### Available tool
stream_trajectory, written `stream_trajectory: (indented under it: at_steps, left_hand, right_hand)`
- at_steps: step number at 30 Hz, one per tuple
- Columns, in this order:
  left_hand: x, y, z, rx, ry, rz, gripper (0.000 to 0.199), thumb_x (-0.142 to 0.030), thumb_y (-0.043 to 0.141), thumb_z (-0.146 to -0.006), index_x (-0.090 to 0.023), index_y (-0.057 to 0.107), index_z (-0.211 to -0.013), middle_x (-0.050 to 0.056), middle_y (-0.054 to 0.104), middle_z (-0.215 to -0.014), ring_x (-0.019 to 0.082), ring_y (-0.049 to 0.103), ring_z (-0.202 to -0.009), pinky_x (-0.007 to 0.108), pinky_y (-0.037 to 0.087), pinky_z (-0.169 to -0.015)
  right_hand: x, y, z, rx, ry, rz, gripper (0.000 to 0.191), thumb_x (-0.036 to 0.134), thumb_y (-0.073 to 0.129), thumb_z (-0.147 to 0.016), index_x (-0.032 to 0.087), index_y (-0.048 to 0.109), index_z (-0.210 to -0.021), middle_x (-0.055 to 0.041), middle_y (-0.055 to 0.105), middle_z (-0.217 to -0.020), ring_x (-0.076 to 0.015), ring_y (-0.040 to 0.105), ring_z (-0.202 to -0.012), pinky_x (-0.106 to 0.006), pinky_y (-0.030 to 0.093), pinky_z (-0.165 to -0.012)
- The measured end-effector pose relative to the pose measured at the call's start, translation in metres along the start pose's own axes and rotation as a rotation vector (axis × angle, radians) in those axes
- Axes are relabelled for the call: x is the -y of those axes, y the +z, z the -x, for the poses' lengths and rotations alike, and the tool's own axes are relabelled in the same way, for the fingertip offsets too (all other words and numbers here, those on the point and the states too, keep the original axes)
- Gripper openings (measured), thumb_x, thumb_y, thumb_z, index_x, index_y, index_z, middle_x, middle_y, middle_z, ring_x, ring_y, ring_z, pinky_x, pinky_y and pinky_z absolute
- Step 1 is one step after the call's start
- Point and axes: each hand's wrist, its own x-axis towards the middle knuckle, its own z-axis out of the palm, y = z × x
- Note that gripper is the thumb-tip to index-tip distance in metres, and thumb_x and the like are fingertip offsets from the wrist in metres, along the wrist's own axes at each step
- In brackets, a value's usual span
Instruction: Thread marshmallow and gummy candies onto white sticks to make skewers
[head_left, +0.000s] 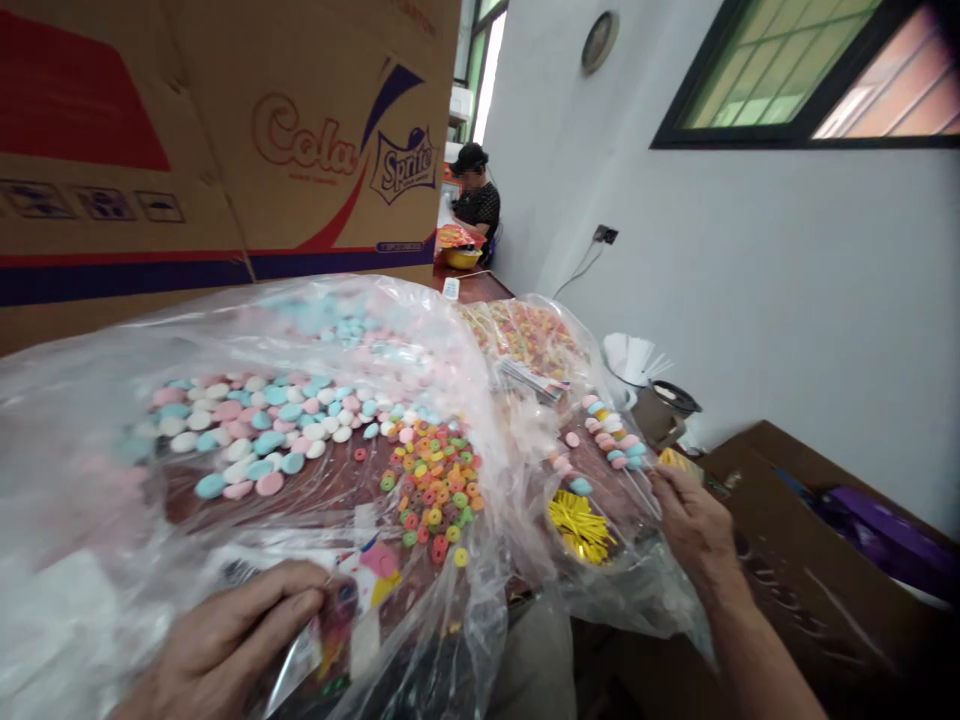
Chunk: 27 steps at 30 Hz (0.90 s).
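My left hand [244, 625], at the lower left, pinches a small clear plastic packet [337, 620] with a colourful print and something bright inside. My right hand [697, 520] is closed at the right, its fingertips at the thin stick of a candy skewer [619, 440] threaded with pink, white and blue pieces. Pastel tablet candies [262, 430] lie in a large clear plastic bag [465, 350]. Small coloured ring candies [435, 490] are heaped beside them. A bundle of gold twist ties [577, 525] lies near my right hand.
A big cardboard carton [225, 140] stands at the back left. Behind the bags sits another person [480, 200] near a yellow bowl [463, 259]. To the right are white sticks or strips [634, 357], a brownish jug [664, 412] and an open box [780, 560].
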Motion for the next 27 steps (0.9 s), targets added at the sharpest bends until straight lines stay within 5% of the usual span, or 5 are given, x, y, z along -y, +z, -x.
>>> stream_trajectory:
  at_steps: [3, 8, 12, 27]
  left_hand:
    - [-0.016, -0.007, -0.01, 0.184, 0.01, 0.094, 0.03, -0.047, 0.057, -0.09, -0.025, 0.075, -0.08, -0.001, 0.075, -0.075, 0.018, 0.066, -0.07, 0.021, 0.052, -0.067]
    - [-0.023, -0.012, -0.016, 0.265, -0.076, 0.145, 0.031, -0.045, 0.055, -0.092, -0.021, 0.073, -0.085, 0.001, 0.071, -0.079, 0.015, 0.058, -0.067, 0.023, 0.043, -0.06]
    - [-0.023, -0.015, -0.014, 0.31, -0.037, 0.17, 0.03, -0.041, 0.053, -0.094, -0.02, 0.072, -0.084, 0.001, 0.071, -0.081, 0.016, 0.059, -0.075, 0.025, 0.043, -0.069]
    - [-0.015, -0.017, -0.01, 0.386, -0.033, 0.205, 0.032, -0.043, 0.052, -0.096, -0.019, 0.072, -0.088, 0.002, 0.072, -0.087, 0.018, 0.062, -0.082, 0.026, 0.046, -0.075]
  right_hand:
    - [0.028, -0.016, 0.012, 0.045, -0.16, -0.195, 0.032, 0.048, 0.053, -0.091, 0.025, 0.074, -0.094, -0.0033, 0.077, -0.092, -0.0237, 0.071, -0.084, -0.033, 0.057, -0.076]
    - [0.1, -0.03, 0.029, 0.241, -0.596, -0.337, 0.02, 0.032, 0.055, -0.094, 0.028, 0.074, -0.102, -0.0021, 0.077, -0.096, -0.0232, 0.072, -0.09, -0.034, 0.056, -0.081]
    - [0.137, -0.027, 0.034, 0.277, -0.778, -0.379, 0.019, 0.021, 0.054, -0.095, 0.026, 0.07, -0.103, -0.0002, 0.074, -0.086, -0.0175, 0.069, -0.082, -0.027, 0.053, -0.076]
    - [0.147, -0.031, 0.035, 0.299, -0.857, -0.378, 0.022, 0.016, 0.051, -0.097, 0.024, 0.069, -0.105, -0.0033, 0.071, -0.082, -0.0192, 0.062, -0.077, -0.031, 0.049, -0.069]
